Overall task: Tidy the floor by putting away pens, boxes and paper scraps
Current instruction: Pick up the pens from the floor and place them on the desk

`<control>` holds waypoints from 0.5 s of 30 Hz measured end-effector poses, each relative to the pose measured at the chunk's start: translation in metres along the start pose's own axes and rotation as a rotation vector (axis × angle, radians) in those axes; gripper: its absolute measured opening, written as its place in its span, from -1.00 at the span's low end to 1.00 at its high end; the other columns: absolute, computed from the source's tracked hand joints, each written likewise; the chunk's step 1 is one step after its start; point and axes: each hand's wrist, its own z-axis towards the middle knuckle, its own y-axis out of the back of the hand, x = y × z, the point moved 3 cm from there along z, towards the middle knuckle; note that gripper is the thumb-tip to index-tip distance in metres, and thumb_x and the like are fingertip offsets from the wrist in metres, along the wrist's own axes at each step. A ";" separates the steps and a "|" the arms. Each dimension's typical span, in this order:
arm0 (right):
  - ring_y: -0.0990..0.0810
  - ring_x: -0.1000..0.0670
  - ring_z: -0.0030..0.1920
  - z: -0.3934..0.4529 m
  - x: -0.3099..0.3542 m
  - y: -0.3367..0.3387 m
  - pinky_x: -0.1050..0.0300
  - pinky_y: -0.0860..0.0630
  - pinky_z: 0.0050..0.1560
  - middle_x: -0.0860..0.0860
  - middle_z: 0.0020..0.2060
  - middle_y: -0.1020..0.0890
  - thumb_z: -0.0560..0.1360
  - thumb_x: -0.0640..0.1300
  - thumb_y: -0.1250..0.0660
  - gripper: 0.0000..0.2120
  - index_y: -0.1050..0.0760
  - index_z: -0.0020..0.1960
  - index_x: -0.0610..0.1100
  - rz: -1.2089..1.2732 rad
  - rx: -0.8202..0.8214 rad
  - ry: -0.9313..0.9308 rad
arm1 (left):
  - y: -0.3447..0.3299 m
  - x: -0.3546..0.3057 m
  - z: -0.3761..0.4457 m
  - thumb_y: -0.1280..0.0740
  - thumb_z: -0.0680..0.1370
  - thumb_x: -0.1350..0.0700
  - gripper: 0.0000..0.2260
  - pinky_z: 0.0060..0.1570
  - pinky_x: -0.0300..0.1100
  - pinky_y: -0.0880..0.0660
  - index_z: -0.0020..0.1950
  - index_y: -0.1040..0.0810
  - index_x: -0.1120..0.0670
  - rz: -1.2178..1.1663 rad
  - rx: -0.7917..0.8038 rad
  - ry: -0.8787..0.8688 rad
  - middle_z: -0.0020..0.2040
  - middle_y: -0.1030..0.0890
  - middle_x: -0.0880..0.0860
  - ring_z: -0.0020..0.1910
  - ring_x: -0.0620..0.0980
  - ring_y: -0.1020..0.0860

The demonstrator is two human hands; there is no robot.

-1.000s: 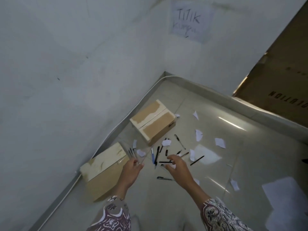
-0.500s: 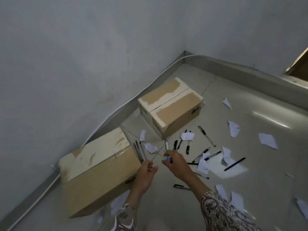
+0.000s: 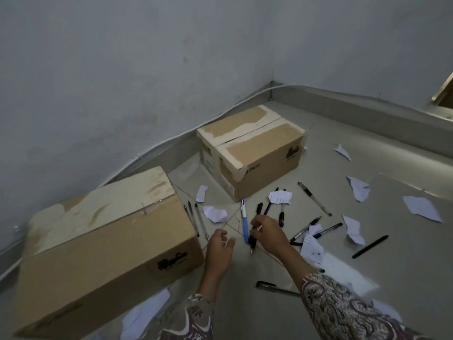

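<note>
Most of the tidying remained to be done. Many pens [image 3: 314,198] and paper scraps [image 3: 214,213] were still scattered on the floor [image 3: 392,266] near the corner where the two walls met, and two closed boxes [image 3: 250,153] stood along the wall edge. One black pen [image 3: 252,241] was pinched by the curled fingers [image 3: 255,225] of the right hand [image 3: 269,233], just beside a blue-and-white pen [image 3: 244,223] lying on the floor. The left hand [image 3: 219,249] was held beside it, fingers relaxed and gripping nothing. No container for the pens could be seen.
</note>
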 end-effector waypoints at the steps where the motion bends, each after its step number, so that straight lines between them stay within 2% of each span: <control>1: -0.54 -0.13 -0.06 0.001 0.002 -0.003 0.08 -0.45 -0.08 -0.22 0.01 -0.57 0.47 -0.24 -0.29 -0.83 -0.50 0.05 -0.23 0.004 0.004 0.012 | 0.000 0.000 0.000 -0.27 0.55 0.14 -0.76 -0.04 -0.21 -0.39 0.19 -0.43 0.21 -0.006 -0.016 -0.002 0.02 -0.48 0.11 -0.02 0.00 -0.46; 5: -0.55 -0.10 0.04 0.013 0.028 -0.023 0.14 -0.42 -0.02 -0.15 0.05 -0.57 0.47 -0.13 -0.34 -0.76 -0.52 0.10 -0.21 0.030 0.028 0.100 | 0.005 0.006 0.004 -0.26 0.56 0.15 -0.80 0.06 -0.14 -0.44 0.17 -0.41 0.14 -0.055 -0.081 0.012 0.05 -0.47 0.08 0.09 0.06 -0.49; 10: -0.50 -0.12 0.13 0.033 0.063 -0.060 0.22 -0.27 -0.12 -0.17 0.14 -0.50 0.51 -0.15 -0.27 -0.75 -0.48 0.13 -0.26 -0.084 0.100 0.261 | 0.002 0.022 0.002 -0.19 0.58 0.22 -0.85 -0.13 -0.34 -0.41 0.12 -0.46 0.12 -0.165 -0.107 0.023 0.01 -0.55 0.04 0.03 0.00 -0.53; 12: -0.46 -0.12 0.17 0.042 0.071 -0.073 0.17 -0.32 -0.11 -0.19 0.18 -0.47 0.53 -0.14 -0.25 -0.71 -0.43 0.19 -0.27 -0.167 0.131 0.264 | -0.004 0.033 -0.001 -0.16 0.59 0.22 -0.78 0.02 -0.25 -0.46 0.22 -0.45 0.15 -0.191 -0.090 0.042 0.10 -0.55 0.07 0.12 0.02 -0.52; 15: -0.40 -0.13 0.25 0.053 0.074 -0.088 0.09 -0.41 0.10 -0.18 0.24 -0.43 0.52 -0.08 -0.28 -0.55 -0.28 0.33 -0.23 -0.248 0.173 0.200 | -0.006 0.046 -0.006 -0.15 0.61 0.16 -0.67 0.25 -0.11 -0.40 0.37 -0.35 0.14 -0.177 -0.067 0.061 0.30 -0.47 0.10 0.27 0.03 -0.46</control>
